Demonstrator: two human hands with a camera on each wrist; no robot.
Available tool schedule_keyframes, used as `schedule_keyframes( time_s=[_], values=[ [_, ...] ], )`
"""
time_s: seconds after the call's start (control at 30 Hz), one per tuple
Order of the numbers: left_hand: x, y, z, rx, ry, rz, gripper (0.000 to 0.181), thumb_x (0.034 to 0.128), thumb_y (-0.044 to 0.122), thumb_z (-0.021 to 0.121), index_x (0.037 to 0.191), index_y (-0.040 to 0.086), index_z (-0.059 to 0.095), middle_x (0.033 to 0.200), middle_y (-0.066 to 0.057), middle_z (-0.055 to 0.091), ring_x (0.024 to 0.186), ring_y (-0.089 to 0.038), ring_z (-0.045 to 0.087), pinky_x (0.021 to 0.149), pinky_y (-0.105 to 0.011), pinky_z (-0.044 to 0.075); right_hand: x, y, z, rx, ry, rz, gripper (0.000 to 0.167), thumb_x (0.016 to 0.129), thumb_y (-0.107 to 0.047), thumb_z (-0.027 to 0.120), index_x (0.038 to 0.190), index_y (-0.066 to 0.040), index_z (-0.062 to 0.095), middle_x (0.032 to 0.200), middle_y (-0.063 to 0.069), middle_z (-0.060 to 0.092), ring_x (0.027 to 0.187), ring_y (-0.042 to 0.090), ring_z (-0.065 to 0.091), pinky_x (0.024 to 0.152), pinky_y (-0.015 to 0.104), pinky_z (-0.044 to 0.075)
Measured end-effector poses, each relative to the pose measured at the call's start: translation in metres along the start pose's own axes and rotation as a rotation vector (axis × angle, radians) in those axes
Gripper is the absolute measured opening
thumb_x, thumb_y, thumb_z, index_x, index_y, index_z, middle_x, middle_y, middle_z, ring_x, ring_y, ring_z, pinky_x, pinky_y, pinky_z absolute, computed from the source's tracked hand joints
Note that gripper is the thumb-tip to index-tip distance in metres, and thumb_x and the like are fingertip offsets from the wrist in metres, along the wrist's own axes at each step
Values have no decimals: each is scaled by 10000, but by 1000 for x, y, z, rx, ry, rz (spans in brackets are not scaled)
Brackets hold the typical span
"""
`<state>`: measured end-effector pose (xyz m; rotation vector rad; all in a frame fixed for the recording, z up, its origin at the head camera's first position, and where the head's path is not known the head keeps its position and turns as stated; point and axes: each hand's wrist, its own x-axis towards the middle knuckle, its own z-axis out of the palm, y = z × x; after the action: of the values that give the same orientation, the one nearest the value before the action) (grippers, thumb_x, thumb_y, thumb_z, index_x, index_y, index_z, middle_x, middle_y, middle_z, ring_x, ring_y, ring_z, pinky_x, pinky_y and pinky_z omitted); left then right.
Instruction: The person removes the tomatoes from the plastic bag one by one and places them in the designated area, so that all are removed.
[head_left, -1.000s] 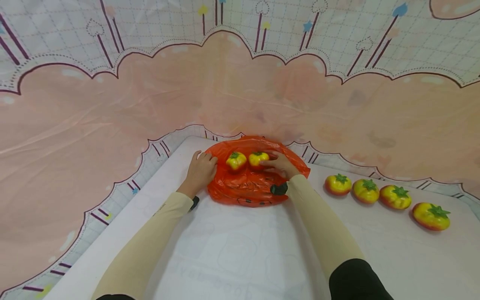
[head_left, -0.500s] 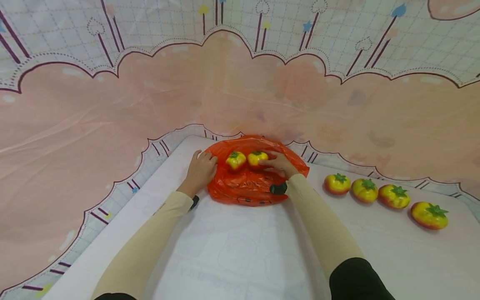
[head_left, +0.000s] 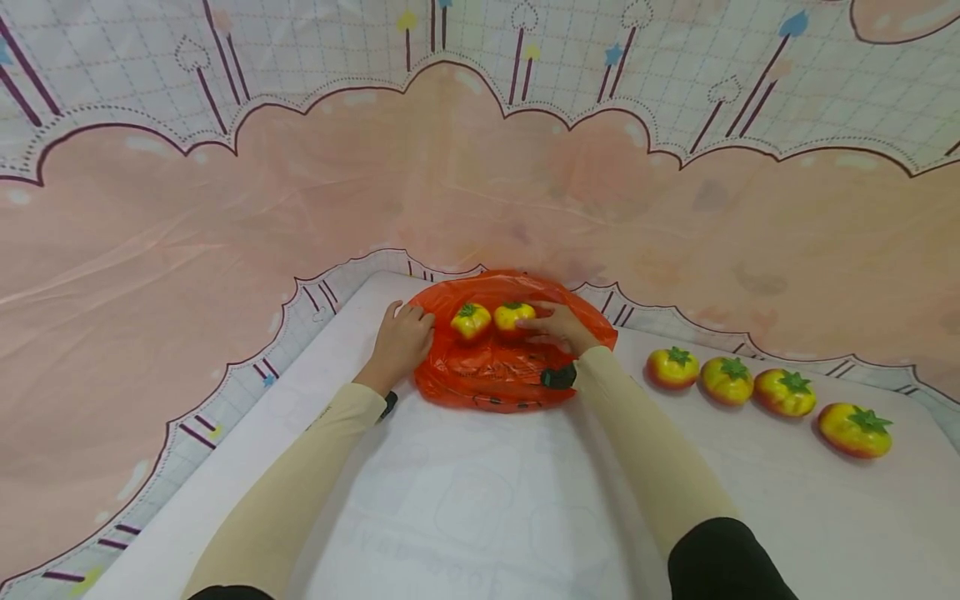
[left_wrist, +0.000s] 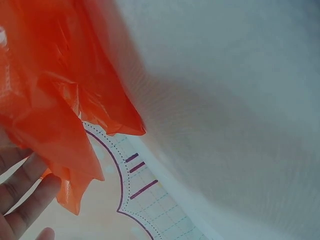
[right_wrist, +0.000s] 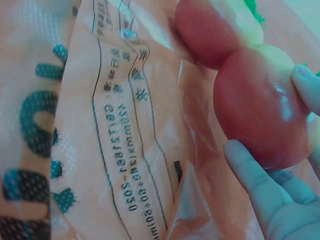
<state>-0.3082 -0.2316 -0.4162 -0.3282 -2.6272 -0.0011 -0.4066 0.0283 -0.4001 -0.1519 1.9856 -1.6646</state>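
Note:
An orange-red plastic bag [head_left: 487, 375] lies spread at the far end of the table, with two yellow-red persimmon-like fruits on it side by side, the left fruit [head_left: 470, 322] and the right fruit [head_left: 513, 317]. My right hand [head_left: 564, 327] holds the right fruit between thumb and fingers; the right wrist view shows that fruit [right_wrist: 265, 107] touching its neighbour [right_wrist: 215, 30], with the hand [right_wrist: 285, 205] around its side. At the bag's left edge is my left hand [head_left: 402, 342], fingers curled; in the left wrist view the hand [left_wrist: 25, 200] touches the bag's edge [left_wrist: 65, 130].
Four more similar fruits stand in a row on the white table [head_left: 480, 500] to the right: one [head_left: 672, 369], another [head_left: 726, 382], a third [head_left: 784, 393] and the rightmost [head_left: 853, 431]. Behind the table hangs a printed pink cloth [head_left: 450, 192].

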Motion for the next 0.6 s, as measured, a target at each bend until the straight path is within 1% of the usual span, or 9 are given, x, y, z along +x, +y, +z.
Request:
schedule_keyframes(
  time_s=[0.27,0.43,0.6],
  values=[
    [1,1,-1,-2,2,3,174,871,168,634,987,41,663,967,-134,671,1008,-303,591,1045,-524,373,-10,-7,1,-5,14,-19,655,896,-112,614,1468,-98,296,1467,134,359,1253,319,473,1026,428,439],
    [1,0,-1,-4,-32,-10,185,880,169,619,1010,44,659,985,-134,664,1030,-304,580,1059,-522,353,-18,-12,1,-14,33,-28,652,879,-126,640,1453,-108,331,1431,132,399,1212,302,503,1012,417,455],
    [0,1,-3,-17,-43,-24,186,876,162,622,1010,38,660,981,-139,662,1024,-310,576,1061,-526,346,-23,-15,1,-27,46,-30,667,870,-141,656,1452,-123,331,1416,124,410,1191,282,519,1010,400,458]
  ],
)
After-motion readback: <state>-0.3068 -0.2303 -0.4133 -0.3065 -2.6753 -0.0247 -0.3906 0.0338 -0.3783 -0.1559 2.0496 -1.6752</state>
